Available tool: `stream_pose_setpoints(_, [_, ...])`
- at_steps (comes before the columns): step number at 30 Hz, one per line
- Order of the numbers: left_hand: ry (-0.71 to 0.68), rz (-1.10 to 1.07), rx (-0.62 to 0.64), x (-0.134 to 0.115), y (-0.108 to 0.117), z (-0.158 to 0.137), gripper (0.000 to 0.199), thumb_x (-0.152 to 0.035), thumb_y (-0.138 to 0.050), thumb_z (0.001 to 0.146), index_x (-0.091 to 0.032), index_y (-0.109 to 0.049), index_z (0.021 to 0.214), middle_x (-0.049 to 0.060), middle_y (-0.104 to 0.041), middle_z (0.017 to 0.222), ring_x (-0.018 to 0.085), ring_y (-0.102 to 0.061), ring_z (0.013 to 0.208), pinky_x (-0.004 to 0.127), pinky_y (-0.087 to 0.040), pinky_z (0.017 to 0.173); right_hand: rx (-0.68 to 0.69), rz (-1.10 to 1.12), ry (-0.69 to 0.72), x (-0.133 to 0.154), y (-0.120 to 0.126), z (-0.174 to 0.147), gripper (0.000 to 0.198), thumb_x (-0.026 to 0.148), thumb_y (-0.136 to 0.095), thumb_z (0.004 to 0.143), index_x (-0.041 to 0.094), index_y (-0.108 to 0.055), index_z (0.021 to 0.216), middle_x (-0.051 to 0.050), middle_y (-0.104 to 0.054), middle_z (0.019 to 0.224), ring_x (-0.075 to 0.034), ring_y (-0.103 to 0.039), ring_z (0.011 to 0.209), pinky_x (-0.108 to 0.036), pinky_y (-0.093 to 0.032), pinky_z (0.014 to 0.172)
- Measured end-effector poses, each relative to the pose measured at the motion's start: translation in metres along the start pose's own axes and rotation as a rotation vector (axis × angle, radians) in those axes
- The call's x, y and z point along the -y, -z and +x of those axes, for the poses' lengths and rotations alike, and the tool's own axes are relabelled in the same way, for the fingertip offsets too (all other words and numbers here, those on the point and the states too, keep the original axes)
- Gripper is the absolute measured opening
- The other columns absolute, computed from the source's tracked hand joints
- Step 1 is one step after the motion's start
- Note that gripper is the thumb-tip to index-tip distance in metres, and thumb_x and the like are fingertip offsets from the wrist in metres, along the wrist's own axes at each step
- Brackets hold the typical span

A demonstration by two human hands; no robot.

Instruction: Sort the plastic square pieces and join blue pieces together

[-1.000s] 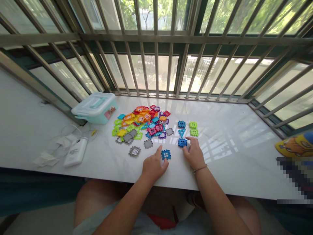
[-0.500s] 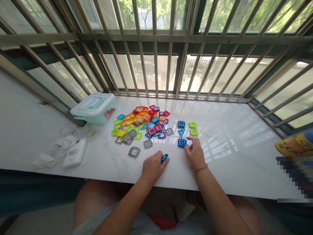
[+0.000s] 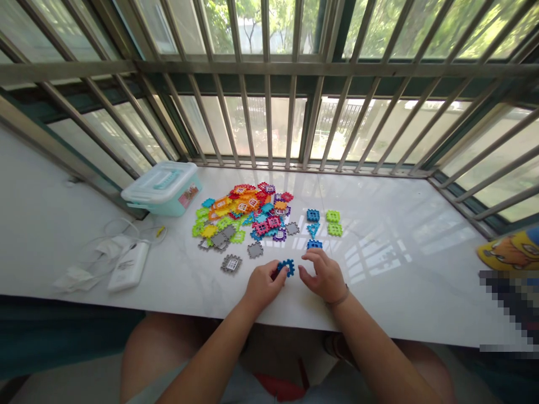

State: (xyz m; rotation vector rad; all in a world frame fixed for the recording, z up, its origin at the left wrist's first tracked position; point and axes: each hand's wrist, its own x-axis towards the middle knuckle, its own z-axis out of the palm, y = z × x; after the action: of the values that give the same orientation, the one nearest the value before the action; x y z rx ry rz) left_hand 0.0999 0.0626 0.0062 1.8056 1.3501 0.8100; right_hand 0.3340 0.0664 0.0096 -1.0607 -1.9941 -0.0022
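My left hand point(image 3: 264, 285) pinches a dark blue toothed building tile point(image 3: 287, 267) near the front of the white ledge. Just right of that tile, my right hand point(image 3: 323, 275) is open, thumb and forefinger apart with nothing between them. Beyond its fingers lies another blue window tile point(image 3: 314, 244), partly covered by the hand. Behind that are a blue triangle tile point(image 3: 312, 230) and a blue square tile point(image 3: 313, 215). Two lime green tiles, a nearer one point(image 3: 335, 229) and a farther one point(image 3: 333, 216), lie to their right.
A heap of mixed coloured tiles point(image 3: 242, 206) spreads left of centre, with grey tiles point(image 3: 231, 264) at its near side. A lidded teal box point(image 3: 168, 193) stands at back left. A white power bank point(image 3: 128, 265) with cables lies left. Metal bars point(image 3: 268, 123) line the back.
My right hand has drawn back from the near blue window tile towards my left hand. The tile in my left hand has turned so its face shows.
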Motion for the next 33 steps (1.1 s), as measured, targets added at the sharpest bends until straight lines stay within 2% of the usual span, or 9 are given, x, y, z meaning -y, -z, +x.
stream_pose_setpoints(3, [-0.001, -0.234, 0.053, -0.003, -0.005, 0.018, 0.038, -0.051, -0.061, 0.102, -0.019, -0.074, 0.087, 0.002, -0.073, 0.072, 0.017, -0.064, 0.067, 0.027, -0.043, 0.067, 0.057, 0.03, 0.017, 0.002, -0.006, 0.001, 0.047, 0.041, -0.079, 0.099, 0.026, -0.056, 0.136, -0.013, -0.071, 0.129, -0.024, -0.076, 0.106, -0.036, -0.067, 0.079])
stream_pose_setpoints(6, [0.015, -0.377, 0.069, -0.007, -0.011, 0.038, 0.041, -0.054, -0.064, 0.098, -0.017, -0.075, 0.087, 0.002, -0.069, 0.07, 0.016, -0.061, 0.066, 0.026, -0.044, 0.064, 0.041, 0.045, -0.018, 0.0, -0.01, 0.0, 0.057, 0.045, -0.083, 0.096, 0.027, -0.053, 0.14, -0.015, -0.069, 0.137, -0.023, -0.077, 0.1, -0.036, -0.067, 0.074])
stream_pose_setpoints(9, [-0.017, -0.439, 0.147, -0.009, -0.013, 0.055, 0.041, -0.055, -0.067, 0.095, -0.016, -0.076, 0.086, 0.002, -0.068, 0.071, 0.015, -0.059, 0.067, 0.025, -0.042, 0.064, 0.007, 0.039, -0.071, -0.004, -0.011, -0.002, 0.056, 0.041, -0.083, 0.097, 0.027, -0.052, 0.141, -0.016, -0.068, 0.139, -0.021, -0.076, 0.091, -0.036, -0.067, 0.071])
stream_pose_setpoints(12, [-0.021, -0.517, 0.308, -0.008, -0.01, 0.07, 0.04, -0.055, -0.074, 0.091, -0.015, -0.078, 0.089, 0.0, -0.064, 0.067, 0.013, -0.053, 0.062, 0.025, -0.038, 0.061, -0.006, 0.034, -0.116, -0.007, -0.012, -0.003, 0.05, 0.037, -0.081, 0.098, 0.028, -0.053, 0.139, -0.014, -0.069, 0.138, -0.019, -0.074, 0.081, -0.035, -0.066, 0.067])
stream_pose_setpoints(15, [0.131, -0.712, 0.41, -0.002, -0.007, 0.084, 0.043, -0.057, -0.082, 0.083, -0.015, -0.074, 0.082, -0.002, -0.058, 0.058, 0.01, -0.047, 0.053, 0.025, -0.033, 0.055, -0.031, 0.02, -0.137, -0.008, -0.013, -0.002, 0.047, 0.038, -0.081, 0.099, 0.028, -0.054, 0.136, -0.012, -0.072, 0.134, -0.014, -0.067, 0.066, -0.033, -0.063, 0.062])
stream_pose_setpoints(18, [0.261, -0.876, 0.423, 0.005, -0.005, 0.094, 0.049, -0.062, -0.085, 0.078, -0.017, -0.068, 0.082, -0.002, -0.058, 0.061, 0.01, -0.047, 0.05, 0.024, -0.032, 0.05, -0.074, -0.013, -0.148, -0.006, -0.01, 0.0, 0.045, 0.039, -0.082, 0.099, 0.028, -0.054, 0.132, -0.013, -0.071, 0.137, -0.009, -0.057, 0.056, -0.031, -0.061, 0.057])
stream_pose_setpoints(22, [0.303, -0.938, 0.454, 0.009, -0.007, 0.102, 0.05, -0.059, -0.089, 0.075, -0.017, -0.068, 0.09, -0.004, -0.057, 0.065, 0.008, -0.046, 0.05, 0.023, -0.034, 0.048, -0.133, -0.023, -0.155, -0.003, -0.007, 0.004, 0.043, 0.037, -0.083, 0.098, 0.027, -0.053, 0.128, -0.015, -0.068, 0.141, -0.009, -0.058, 0.06, -0.03, -0.06, 0.056])
stream_pose_setpoints(27, [0.266, -0.962, 0.527, 0.006, -0.009, 0.106, 0.053, -0.056, -0.093, 0.077, -0.013, -0.073, 0.102, -0.002, -0.062, 0.072, 0.009, -0.053, 0.057, 0.024, -0.045, 0.058, -0.081, 0.009, -0.204, -0.006, -0.01, 0.004, 0.045, 0.036, -0.081, 0.099, 0.029, -0.051, 0.131, -0.015, -0.069, 0.143, -0.008, -0.057, 0.057, -0.03, -0.058, 0.053])
stream_pose_setpoints(33, [0.222, -0.964, 0.594, 0.006, -0.008, 0.105, 0.049, -0.057, -0.091, 0.081, -0.014, -0.072, 0.095, -0.003, -0.06, 0.07, 0.009, -0.052, 0.06, 0.025, -0.046, 0.063, -0.078, 0.026, -0.261, -0.007, -0.012, 0.003, 0.041, 0.033, -0.08, 0.099, 0.029, -0.052, 0.128, -0.014, -0.069, 0.145, -0.008, -0.059, 0.057, -0.03, -0.058, 0.053])
